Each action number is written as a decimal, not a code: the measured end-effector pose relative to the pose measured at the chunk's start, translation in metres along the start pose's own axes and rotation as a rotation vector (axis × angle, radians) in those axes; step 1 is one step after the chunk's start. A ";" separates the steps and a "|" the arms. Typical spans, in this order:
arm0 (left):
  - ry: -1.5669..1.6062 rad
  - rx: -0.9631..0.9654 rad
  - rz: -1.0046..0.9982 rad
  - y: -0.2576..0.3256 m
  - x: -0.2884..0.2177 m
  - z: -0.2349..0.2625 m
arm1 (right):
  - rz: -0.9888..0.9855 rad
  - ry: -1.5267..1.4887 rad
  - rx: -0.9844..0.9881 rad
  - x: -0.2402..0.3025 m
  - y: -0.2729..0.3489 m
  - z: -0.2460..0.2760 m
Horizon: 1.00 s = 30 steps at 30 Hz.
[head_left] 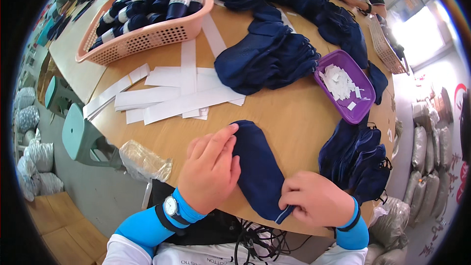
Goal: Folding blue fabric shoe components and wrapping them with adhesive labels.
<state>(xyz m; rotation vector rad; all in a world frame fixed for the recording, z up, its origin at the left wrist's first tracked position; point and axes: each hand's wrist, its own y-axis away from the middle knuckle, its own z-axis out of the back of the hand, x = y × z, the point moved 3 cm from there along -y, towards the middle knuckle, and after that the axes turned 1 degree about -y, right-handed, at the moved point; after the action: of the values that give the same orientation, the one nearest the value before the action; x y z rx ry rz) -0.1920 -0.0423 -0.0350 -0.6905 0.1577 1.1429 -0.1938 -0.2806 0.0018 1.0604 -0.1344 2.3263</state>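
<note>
Tabletop (293, 122): far-left banded rolls (179, 2) look done, right pile (349, 159) remains; your left hand (208, 168), unclenched, touches sock (259, 172), right hand (313, 199) pinches cuff (281, 216).

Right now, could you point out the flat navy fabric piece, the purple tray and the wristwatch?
Navy fabric piece (259, 172): head view, middle of its upper face.
Purple tray (363, 110): head view, bare inside near its closer end.
Wristwatch (170, 205): head view, its pale dial.

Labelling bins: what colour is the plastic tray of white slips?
Purple plastic tray, best in head view.
</note>
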 end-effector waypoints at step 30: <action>0.091 0.102 0.031 0.015 0.012 -0.013 | -0.037 0.165 -0.178 0.065 -0.013 0.024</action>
<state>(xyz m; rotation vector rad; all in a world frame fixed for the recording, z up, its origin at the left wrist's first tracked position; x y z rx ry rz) -0.1968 -0.0370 -0.0569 -0.6520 0.3028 1.1252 -0.2051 -0.2476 0.0630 0.7742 -0.2507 2.3087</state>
